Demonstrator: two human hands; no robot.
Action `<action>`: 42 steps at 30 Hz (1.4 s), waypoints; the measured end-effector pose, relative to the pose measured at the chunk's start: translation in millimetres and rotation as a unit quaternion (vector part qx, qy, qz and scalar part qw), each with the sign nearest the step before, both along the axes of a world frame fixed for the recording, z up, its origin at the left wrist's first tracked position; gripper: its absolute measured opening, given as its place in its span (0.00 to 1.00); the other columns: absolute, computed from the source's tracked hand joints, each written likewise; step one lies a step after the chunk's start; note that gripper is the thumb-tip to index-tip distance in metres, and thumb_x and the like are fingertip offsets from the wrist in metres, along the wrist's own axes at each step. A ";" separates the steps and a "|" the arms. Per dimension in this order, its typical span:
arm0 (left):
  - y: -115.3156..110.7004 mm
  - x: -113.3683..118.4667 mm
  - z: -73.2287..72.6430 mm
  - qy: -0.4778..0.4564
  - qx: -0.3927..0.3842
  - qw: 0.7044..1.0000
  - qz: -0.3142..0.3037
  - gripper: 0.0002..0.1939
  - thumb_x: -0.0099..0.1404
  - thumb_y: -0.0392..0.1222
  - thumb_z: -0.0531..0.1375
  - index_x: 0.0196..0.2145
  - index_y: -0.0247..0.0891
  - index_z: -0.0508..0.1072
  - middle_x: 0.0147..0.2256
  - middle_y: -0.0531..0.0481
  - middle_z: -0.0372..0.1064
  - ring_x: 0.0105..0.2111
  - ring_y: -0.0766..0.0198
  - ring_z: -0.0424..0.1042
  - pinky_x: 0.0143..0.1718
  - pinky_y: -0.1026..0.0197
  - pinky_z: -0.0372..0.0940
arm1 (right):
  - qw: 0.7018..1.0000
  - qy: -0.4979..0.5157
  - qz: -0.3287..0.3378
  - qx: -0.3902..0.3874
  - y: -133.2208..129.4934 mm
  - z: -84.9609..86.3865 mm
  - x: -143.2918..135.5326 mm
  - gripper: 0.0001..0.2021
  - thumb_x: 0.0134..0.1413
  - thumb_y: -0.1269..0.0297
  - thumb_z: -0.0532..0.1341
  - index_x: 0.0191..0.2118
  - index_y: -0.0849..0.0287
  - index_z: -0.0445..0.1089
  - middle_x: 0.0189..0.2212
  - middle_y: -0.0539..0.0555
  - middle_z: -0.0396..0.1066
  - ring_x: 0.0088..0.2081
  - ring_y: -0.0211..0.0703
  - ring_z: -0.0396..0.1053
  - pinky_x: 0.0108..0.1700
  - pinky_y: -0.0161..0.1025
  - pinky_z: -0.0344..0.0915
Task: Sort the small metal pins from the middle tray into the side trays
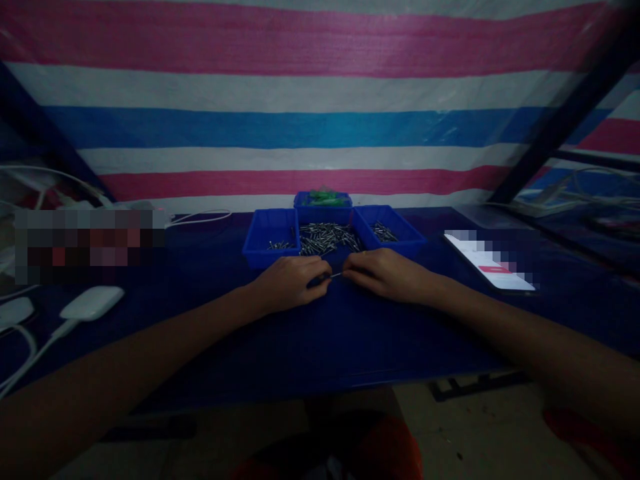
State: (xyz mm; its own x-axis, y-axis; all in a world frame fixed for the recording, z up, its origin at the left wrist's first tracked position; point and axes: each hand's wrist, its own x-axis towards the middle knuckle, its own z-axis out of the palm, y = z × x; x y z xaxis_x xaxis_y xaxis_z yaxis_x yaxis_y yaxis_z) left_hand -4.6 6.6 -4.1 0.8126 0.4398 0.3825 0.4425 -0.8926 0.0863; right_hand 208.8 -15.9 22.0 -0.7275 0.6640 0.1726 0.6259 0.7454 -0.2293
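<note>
My left hand (pixel 295 283) is closed in a pinch near the middle of the blue table (pixel 280 353). My right hand (pixel 387 275), also pinching, faces it a short gap away. A thin metal rod (pixel 337 275) bridges the gap, one end in each hand's fingertips. Its ends are hidden by the fingers, and the light is dim. Just beyond the hands lies a pile of small metal pin-like pieces (pixel 327 237). Similar pieces sit in the left blue bin (pixel 255 233) and the right blue bin (pixel 407 230).
Behind the pile stands a third blue bin (pixel 323 212) with green items (pixel 326 197). A lit phone (pixel 493 263) lies at the right. On the left are a white charger (pixel 93 302) and cables (pixel 30 347). Striped sheeting (pixel 300 127) hangs behind the table.
</note>
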 end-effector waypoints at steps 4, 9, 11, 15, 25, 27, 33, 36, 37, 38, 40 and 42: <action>-1.9 0.6 1.9 -0.007 0.005 1.000 -0.003 0.08 0.63 0.38 0.50 0.36 0.35 0.67 0.31 0.52 0.67 0.29 0.71 0.66 0.31 0.67 0.60 | 1.000 -0.008 0.001 -0.006 -0.2 -0.4 -1.3 0.09 0.58 0.64 0.49 0.34 0.62 0.64 0.26 0.51 0.66 0.27 0.35 0.63 0.30 0.34 0.57; -3.8 0.8 2.7 -0.020 0.035 0.999 -0.014 0.10 0.64 0.40 0.49 0.38 0.35 0.67 0.32 0.51 0.67 0.32 0.70 0.67 0.33 0.67 0.61 | 0.999 -0.009 0.023 -0.020 -0.4 -1.8 -2.9 0.10 0.59 0.64 0.48 0.34 0.61 0.64 0.26 0.51 0.66 0.27 0.34 0.63 0.30 0.34 0.57; -4.1 0.7 2.5 -0.021 0.039 0.999 -0.026 0.11 0.65 0.40 0.48 0.38 0.35 0.67 0.33 0.50 0.67 0.33 0.69 0.67 0.35 0.67 0.62 | 0.999 -0.006 0.029 -0.019 -0.8 -2.4 -3.3 0.10 0.59 0.64 0.48 0.33 0.61 0.64 0.26 0.51 0.65 0.27 0.34 0.63 0.30 0.33 0.57; -4.7 0.4 3.3 -0.014 0.037 0.999 -0.035 0.11 0.65 0.41 0.48 0.38 0.35 0.67 0.33 0.50 0.68 0.34 0.69 0.68 0.35 0.67 0.62 | 0.999 -0.009 0.031 -0.010 -0.8 -4.2 -3.7 0.09 0.59 0.65 0.49 0.33 0.62 0.64 0.26 0.51 0.66 0.27 0.34 0.64 0.30 0.33 0.57; -1.2 0.6 1.4 0.018 0.027 0.999 -0.006 0.09 0.63 0.40 0.49 0.34 0.35 0.67 0.30 0.51 0.67 0.30 0.69 0.67 0.32 0.66 0.61 | 1.000 0.015 0.011 0.004 -0.9 -2.1 -1.5 0.09 0.58 0.64 0.50 0.35 0.61 0.65 0.27 0.52 0.68 0.28 0.35 0.64 0.32 0.34 0.58; -0.3 0.7 0.2 0.029 0.014 0.999 -0.015 0.08 0.63 0.39 0.50 0.34 0.35 0.67 0.29 0.52 0.66 0.30 0.69 0.67 0.33 0.65 0.61 | 1.000 0.021 0.017 0.004 -1.8 -1.8 -1.8 0.10 0.58 0.63 0.50 0.36 0.61 0.66 0.28 0.52 0.68 0.29 0.35 0.65 0.32 0.34 0.58; 0.0 1.0 -1.0 0.023 -0.015 0.999 -0.022 0.06 0.62 0.38 0.51 0.34 0.36 0.66 0.30 0.52 0.66 0.30 0.69 0.67 0.32 0.66 0.60 | 0.999 0.022 0.026 0.026 -4.0 -2.6 -3.2 0.11 0.58 0.62 0.50 0.36 0.62 0.66 0.28 0.52 0.68 0.30 0.36 0.65 0.33 0.34 0.58; -0.3 0.5 -0.1 -0.003 -0.010 1.000 -0.003 0.05 0.61 0.38 0.51 0.34 0.36 0.66 0.29 0.53 0.66 0.28 0.69 0.66 0.30 0.66 0.60 | 0.999 0.020 0.016 0.026 -2.9 -2.5 -2.1 0.10 0.57 0.64 0.50 0.37 0.62 0.66 0.28 0.52 0.68 0.30 0.36 0.65 0.33 0.34 0.59; -0.5 0.3 0.4 -0.016 -0.008 1.000 0.004 0.05 0.61 0.38 0.52 0.34 0.36 0.66 0.29 0.53 0.66 0.28 0.70 0.66 0.29 0.66 0.59 | 0.999 0.019 0.013 0.025 -2.3 -2.5 -1.8 0.10 0.57 0.64 0.50 0.37 0.62 0.66 0.29 0.52 0.68 0.30 0.36 0.65 0.33 0.34 0.58; -0.8 0.0 1.0 -0.030 -0.006 0.999 0.009 0.05 0.61 0.38 0.52 0.34 0.35 0.66 0.29 0.52 0.66 0.27 0.70 0.65 0.29 0.67 0.59 | 0.999 0.018 0.011 0.024 -1.8 -2.7 -1.6 0.09 0.57 0.65 0.51 0.37 0.61 0.66 0.29 0.52 0.68 0.30 0.36 0.65 0.33 0.34 0.58; -1.6 -0.1 2.1 -0.056 -0.001 0.998 0.007 0.06 0.61 0.39 0.52 0.35 0.35 0.66 0.29 0.52 0.66 0.27 0.70 0.65 0.28 0.68 0.60 | 1.000 0.016 0.010 0.020 -1.1 -3.5 -1.9 0.09 0.57 0.65 0.51 0.36 0.62 0.65 0.29 0.52 0.68 0.30 0.36 0.65 0.33 0.34 0.58; -2.5 0.1 2.8 -0.066 0.007 0.998 -0.015 0.07 0.63 0.39 0.51 0.36 0.35 0.66 0.29 0.51 0.67 0.28 0.71 0.65 0.30 0.68 0.61 | 1.000 0.018 0.015 0.011 -0.9 -4.9 -2.9 0.09 0.57 0.66 0.50 0.36 0.62 0.65 0.28 0.52 0.67 0.29 0.35 0.65 0.32 0.34 0.58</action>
State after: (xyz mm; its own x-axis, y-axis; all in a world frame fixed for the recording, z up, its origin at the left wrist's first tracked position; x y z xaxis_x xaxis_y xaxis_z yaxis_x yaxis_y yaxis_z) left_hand -4.5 4.2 -1.3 0.7676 0.4104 0.4923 0.4019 -0.9065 0.1291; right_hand 205.9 -16.8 17.1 -0.7399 0.6379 0.2135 0.5948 0.7686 -0.2355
